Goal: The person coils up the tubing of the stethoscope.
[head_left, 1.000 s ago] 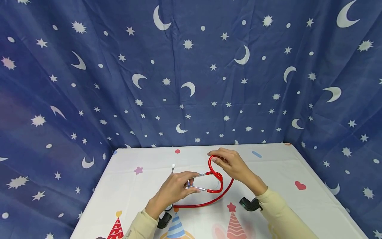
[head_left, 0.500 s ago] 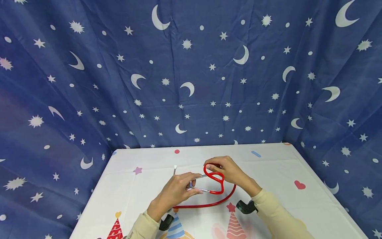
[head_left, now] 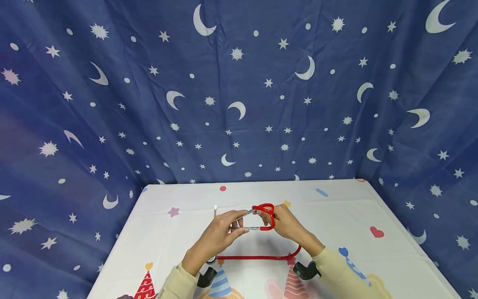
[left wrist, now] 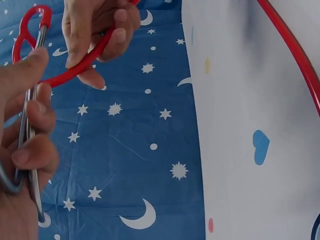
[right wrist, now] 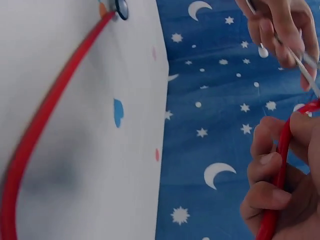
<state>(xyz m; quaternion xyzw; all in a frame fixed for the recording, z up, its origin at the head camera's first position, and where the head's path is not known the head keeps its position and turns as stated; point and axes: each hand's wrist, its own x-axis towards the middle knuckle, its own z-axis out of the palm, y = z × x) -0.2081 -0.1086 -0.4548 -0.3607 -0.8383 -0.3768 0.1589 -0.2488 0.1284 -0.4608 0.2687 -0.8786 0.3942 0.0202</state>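
Note:
A stethoscope with red tubing (head_left: 257, 258) spans both hands. My left hand (head_left: 218, 231) grips its two metal ear tubes (left wrist: 33, 187) between thumb and fingers, and one white ear tip (head_left: 215, 207) sticks up behind that hand. Close by, my right hand (head_left: 286, 223) holds the red tube in curled fingers, as the right wrist view shows at the tube (right wrist: 283, 160). Above the fingers the tubing loops over near the ear tubes. Its lower length runs along the table to the round chest piece (right wrist: 121, 9), partly hidden by the left wrist in the head view.
A white cloth printed with party hats, hearts and stars covers the table (head_left: 171, 241). Behind and at the sides hangs a blue curtain (head_left: 239, 83) with moons and stars. Dark wrist cameras, such as the right one (head_left: 307, 270), sit beneath each wrist.
My right hand has come down and nearer to me, bringing the red loop over toward the ear tubes. The tubing on the table has shifted right and forward. My left hand keeps its grip.

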